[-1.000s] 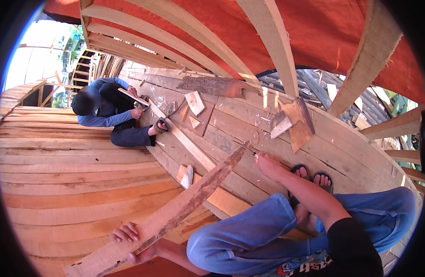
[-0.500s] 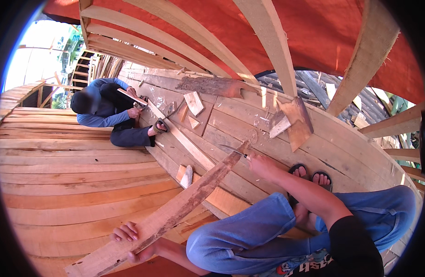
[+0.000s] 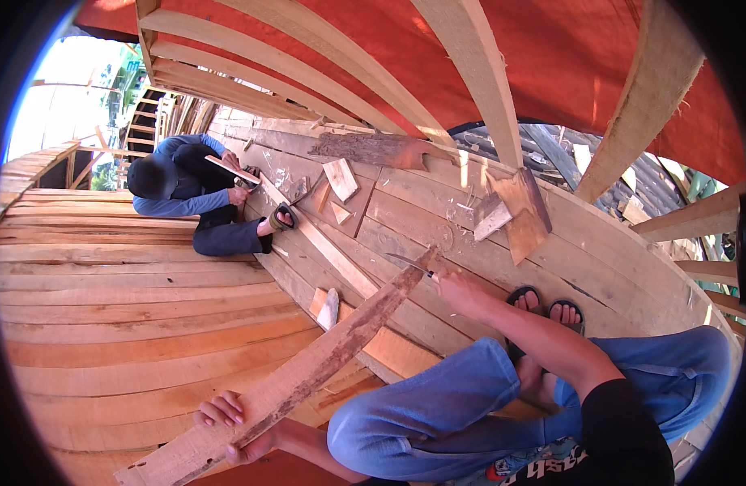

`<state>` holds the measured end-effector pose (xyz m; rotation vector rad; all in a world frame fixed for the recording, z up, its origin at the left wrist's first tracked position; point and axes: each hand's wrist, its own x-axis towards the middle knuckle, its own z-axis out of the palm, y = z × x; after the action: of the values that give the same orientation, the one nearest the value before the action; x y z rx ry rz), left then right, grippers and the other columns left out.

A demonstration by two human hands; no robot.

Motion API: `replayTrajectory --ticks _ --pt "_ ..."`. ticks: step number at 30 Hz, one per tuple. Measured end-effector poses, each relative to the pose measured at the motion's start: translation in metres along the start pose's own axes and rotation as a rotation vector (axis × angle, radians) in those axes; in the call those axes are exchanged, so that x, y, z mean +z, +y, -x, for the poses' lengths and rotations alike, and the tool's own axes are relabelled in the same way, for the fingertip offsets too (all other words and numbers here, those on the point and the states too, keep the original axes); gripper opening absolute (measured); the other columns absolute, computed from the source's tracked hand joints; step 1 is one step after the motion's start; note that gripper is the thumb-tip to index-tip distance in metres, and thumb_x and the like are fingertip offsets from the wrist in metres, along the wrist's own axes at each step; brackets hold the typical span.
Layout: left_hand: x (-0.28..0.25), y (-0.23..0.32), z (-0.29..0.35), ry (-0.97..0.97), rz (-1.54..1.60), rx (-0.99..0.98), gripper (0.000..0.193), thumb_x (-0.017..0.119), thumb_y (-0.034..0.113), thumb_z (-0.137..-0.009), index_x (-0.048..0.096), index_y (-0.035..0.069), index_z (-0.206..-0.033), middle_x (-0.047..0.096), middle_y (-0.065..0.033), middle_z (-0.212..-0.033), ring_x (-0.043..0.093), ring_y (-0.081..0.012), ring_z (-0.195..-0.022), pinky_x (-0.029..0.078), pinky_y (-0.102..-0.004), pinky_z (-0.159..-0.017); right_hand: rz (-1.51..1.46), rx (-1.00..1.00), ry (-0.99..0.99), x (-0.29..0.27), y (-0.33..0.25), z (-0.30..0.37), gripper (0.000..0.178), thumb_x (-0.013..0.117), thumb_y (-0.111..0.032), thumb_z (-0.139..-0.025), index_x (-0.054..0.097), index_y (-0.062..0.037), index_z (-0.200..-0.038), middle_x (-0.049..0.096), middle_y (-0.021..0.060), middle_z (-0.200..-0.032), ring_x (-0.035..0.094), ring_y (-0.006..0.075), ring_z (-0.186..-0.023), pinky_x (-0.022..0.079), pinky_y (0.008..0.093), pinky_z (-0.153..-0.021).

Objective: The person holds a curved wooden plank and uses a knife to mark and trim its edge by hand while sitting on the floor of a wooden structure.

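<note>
Wide red cloth (image 3: 567, 73) hangs beyond the brown plank floor (image 3: 438, 194). Over it slants a long, flat, reddish-brown wooden board (image 3: 308, 368), its length running from lower left to a thin end pointing up and right. The left hand (image 3: 255, 444) grips its wide end, maybe to keep it still. The right hand (image 3: 456, 292) curls round a thin, grey metal knife (image 3: 407, 261), seemingly turned so the blade lies across the thin end.

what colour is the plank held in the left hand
The plank is pinkish tan, with dark brown patches along one edge; head view.
</note>
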<state>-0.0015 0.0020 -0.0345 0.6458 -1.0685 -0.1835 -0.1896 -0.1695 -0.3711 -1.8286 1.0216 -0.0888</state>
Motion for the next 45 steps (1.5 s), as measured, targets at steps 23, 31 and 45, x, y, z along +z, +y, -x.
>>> replayTrajectory --ticks 23,31,45 --pt "-0.004 -0.004 -0.002 -0.002 0.03 0.009 0.041 0.066 0.017 -0.065 0.041 0.005 -0.096 0.038 -0.0037 -0.076 0.04 -0.0138 -0.06 0.033 -0.0278 -0.061 0.086 0.042 0.108 0.001 0.029 -0.023 0.024 0.039 -0.009 -0.093 0.055 0.0074 -0.102 0.067 0.0257 -0.093 0.068 0.0394 -0.085 0.055 0.0486 -0.073" --pt "-0.001 -0.001 0.0 0.01 0.027 -0.007 0.041 0.066 0.017 -0.065 0.041 0.005 -0.095 0.037 -0.0035 -0.074 0.039 -0.0135 -0.061 0.032 -0.0275 -0.06 0.112 0.148 0.037 0.004 0.024 -0.013 0.027 0.039 -0.013 -0.094 0.055 0.0067 -0.104 0.067 0.0266 -0.097 0.068 0.0388 -0.09 0.055 0.048 -0.077" --pt "0.004 -0.004 0.0 0.009 -0.022 0.003 0.041 0.067 0.018 -0.065 0.041 0.005 -0.095 0.038 -0.0026 -0.073 0.04 -0.0129 -0.059 0.033 -0.0263 -0.06 0.105 0.092 0.055 -0.002 0.041 -0.013 0.025 0.042 -0.011 -0.092 0.054 0.0082 -0.103 0.067 0.0277 -0.095 0.067 0.0403 -0.09 0.054 0.0501 -0.076"
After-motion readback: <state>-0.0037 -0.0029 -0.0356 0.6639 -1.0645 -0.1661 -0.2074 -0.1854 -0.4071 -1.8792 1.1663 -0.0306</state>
